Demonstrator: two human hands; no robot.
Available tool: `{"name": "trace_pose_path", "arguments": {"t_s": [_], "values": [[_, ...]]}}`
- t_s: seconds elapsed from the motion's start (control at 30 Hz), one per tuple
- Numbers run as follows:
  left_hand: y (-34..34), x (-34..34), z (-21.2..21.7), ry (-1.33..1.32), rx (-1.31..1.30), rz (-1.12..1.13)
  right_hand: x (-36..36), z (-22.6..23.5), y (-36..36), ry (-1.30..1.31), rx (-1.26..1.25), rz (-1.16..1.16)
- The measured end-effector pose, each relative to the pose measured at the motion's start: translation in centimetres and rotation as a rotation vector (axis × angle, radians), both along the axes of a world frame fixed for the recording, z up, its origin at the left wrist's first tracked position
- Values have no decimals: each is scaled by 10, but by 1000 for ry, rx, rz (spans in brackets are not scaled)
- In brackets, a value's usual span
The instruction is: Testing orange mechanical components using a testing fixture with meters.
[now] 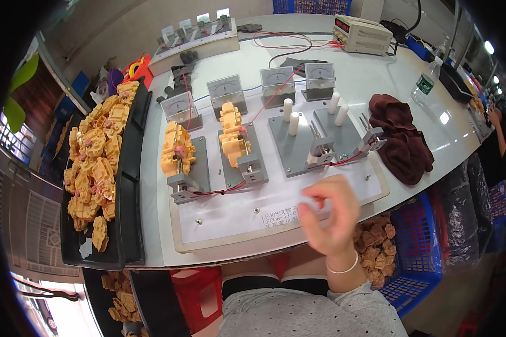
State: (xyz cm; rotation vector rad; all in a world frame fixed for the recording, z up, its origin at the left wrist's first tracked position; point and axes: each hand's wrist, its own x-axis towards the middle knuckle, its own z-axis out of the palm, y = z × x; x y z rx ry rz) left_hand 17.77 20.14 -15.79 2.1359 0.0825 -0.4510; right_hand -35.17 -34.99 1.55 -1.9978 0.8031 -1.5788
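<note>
My right hand (333, 216) hovers above the front edge of the white test board (236, 238), a bracelet at its wrist. Its fingers are half curled, blurred a little, with thumb and forefinger apart and nothing visible between them. My left hand is out of view. Two yellow plastic gear-housing-like parts (177, 149) (234, 135) sit on the two left fixtures, behind grey clamp blocks (184, 187) with red wires. To the right, the grey fixture plates (291, 147) hold white upright posts (293, 123) and no yellow part. Analogue panel meters (224, 90) stand behind the fixtures.
A black tray (132, 224) heaped with yellow parts (98, 151) lies at left. Dark brown cloth (402, 140), a plastic bottle (426, 84) and a power supply (362, 36) are on the table's right side. Below the edge is a blue basket (413, 247) of brown pieces.
</note>
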Motion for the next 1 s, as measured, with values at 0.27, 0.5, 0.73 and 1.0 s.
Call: {"name": "trace_pose_path", "arguments": {"t_s": [0.27,0.5,0.73,1.0], "values": [[-207,-131,211,-78,-756,-548,-6,13,-37,7,121,-65],[-417,-258,270,242,-826,-1095,-25,-1,-39,-159,153,136],[-542,-320,289,448,-933,-1412,-19,-5,-43,-95,186,203],[-675,-329,280,-428,-554,-1332,-23,2,-42,-87,188,234]]}}
